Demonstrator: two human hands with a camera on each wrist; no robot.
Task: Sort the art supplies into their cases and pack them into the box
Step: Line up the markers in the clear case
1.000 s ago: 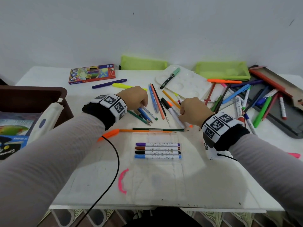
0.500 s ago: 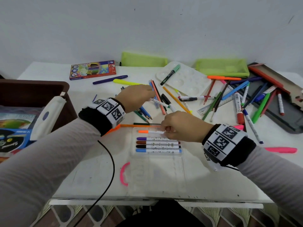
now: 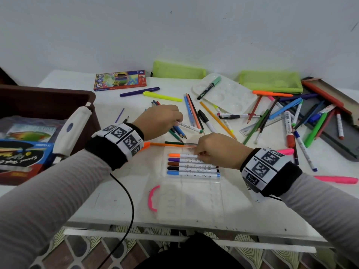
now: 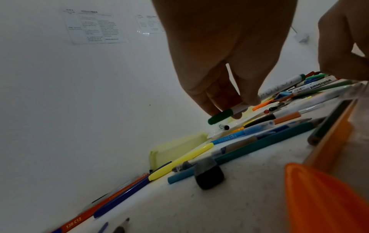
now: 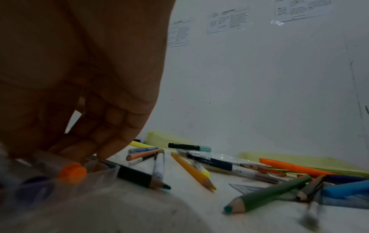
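A clear plastic marker case [image 3: 194,200] lies open on the white table in front of me. Several white markers lie side by side in it: orange [image 3: 179,155], purple, brown, black and blue [image 3: 192,174]. My right hand [image 3: 198,154] pinches the orange marker [image 5: 72,172] at the top of the row, fingers curled down onto its barrel. My left hand [image 3: 179,122] is just behind the case, over the loose pencils. It pinches a white marker with a green cap [image 3: 191,127] at one end, and the cap [image 4: 220,116] sticks out past the fingertips [image 4: 207,108].
A brown box [image 3: 48,94] holding supply packs stands at the left. At the back lie a coloured-pencil box [image 3: 120,80], two green pouches [image 3: 178,71] and a white palette [image 3: 227,94]. Loose pens and pencils and a grey tin [image 3: 334,140] crowd the right. A pink highlighter [image 3: 336,179] lies near my right sleeve.
My right hand brought the orange marker from the pile to the case and set it above the purple one. My left hand picked the green-capped marker out of the pile.
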